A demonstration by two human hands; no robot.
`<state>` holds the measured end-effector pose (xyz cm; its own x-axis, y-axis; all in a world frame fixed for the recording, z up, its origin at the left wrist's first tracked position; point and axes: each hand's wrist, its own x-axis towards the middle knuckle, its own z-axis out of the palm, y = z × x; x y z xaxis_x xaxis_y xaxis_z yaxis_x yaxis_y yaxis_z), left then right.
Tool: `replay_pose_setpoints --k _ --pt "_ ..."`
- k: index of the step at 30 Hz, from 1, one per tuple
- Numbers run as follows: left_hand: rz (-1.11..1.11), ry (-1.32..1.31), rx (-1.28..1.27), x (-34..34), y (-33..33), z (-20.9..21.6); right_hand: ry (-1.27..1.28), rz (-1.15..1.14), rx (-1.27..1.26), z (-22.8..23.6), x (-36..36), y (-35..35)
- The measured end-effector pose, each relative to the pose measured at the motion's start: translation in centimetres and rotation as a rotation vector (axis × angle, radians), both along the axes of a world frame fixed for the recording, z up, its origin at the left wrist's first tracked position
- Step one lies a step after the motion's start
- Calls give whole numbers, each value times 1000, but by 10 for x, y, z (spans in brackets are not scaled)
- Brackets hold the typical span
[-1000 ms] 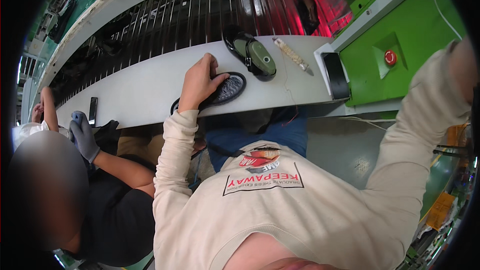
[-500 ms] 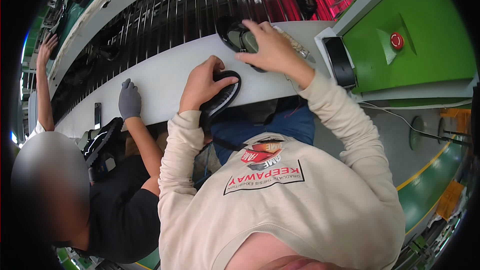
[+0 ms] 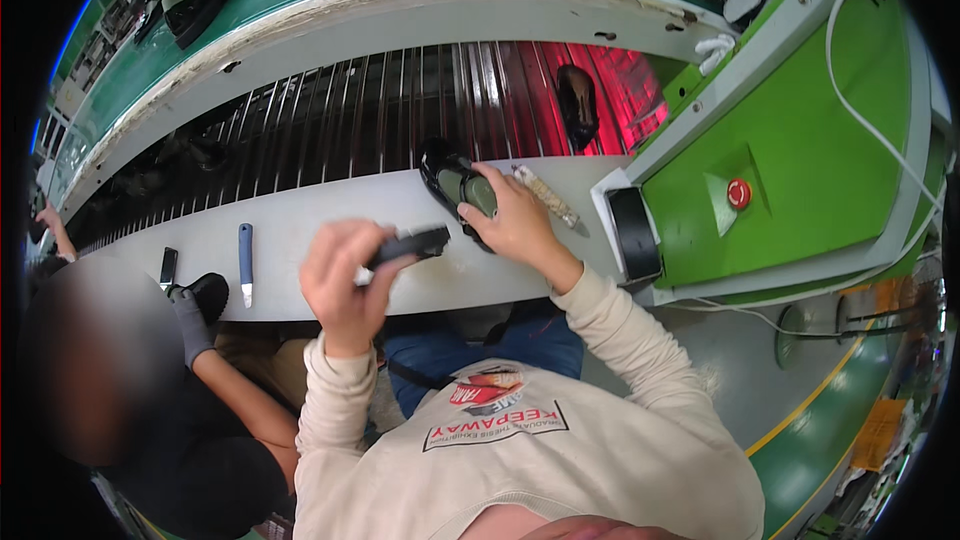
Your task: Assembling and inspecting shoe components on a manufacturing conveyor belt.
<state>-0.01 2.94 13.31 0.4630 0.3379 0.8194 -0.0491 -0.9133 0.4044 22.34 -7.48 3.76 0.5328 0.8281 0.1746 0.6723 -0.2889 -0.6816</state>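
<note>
My left hand [image 3: 345,280], smeared by motion, is raised over the near edge of the white worktop and grips a black shoe sole [image 3: 412,246], which I see nearly edge-on. To its right, my right hand [image 3: 518,225] is closed on a glossy black shoe [image 3: 440,168] with a grey-green inside. That shoe lies at the worktop's far edge, its toe reaching toward the rollers. My thumb and fingers are around its heel end. A pale, mottled stick-like thing [image 3: 548,197] lies just right of this hand.
Beyond the worktop [image 3: 290,285] runs a roller conveyor [image 3: 340,120], carrying a dark shoe [image 3: 577,105] under red light. A black box [image 3: 633,230] and a green machine with a red button [image 3: 738,194] stand right. Left are a blue-handled tool [image 3: 246,265], a phone [image 3: 170,265] and a co-worker's gloved hand [image 3: 190,325].
The view has shifted, showing more of the far side. My left hand has lifted and turned the sole. My right hand has closed on the shoe. The co-worker's gloved hand has drawn back.
</note>
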Motion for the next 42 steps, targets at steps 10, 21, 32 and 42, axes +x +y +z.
replay_pose_setpoints --k 10,21,32,42 --pt "83 284 -991 -34 -66 -81 -7 16 92 -3 1 6" --pt "-72 129 -1417 22 56 -108 58 -6 51 -4 1 2" --pt "-134 -115 -929 32 21 -14 84 81 618 45 -20 -3" --pt "262 233 -857 35 112 -157 -466 -436 -557 -32 217 40"
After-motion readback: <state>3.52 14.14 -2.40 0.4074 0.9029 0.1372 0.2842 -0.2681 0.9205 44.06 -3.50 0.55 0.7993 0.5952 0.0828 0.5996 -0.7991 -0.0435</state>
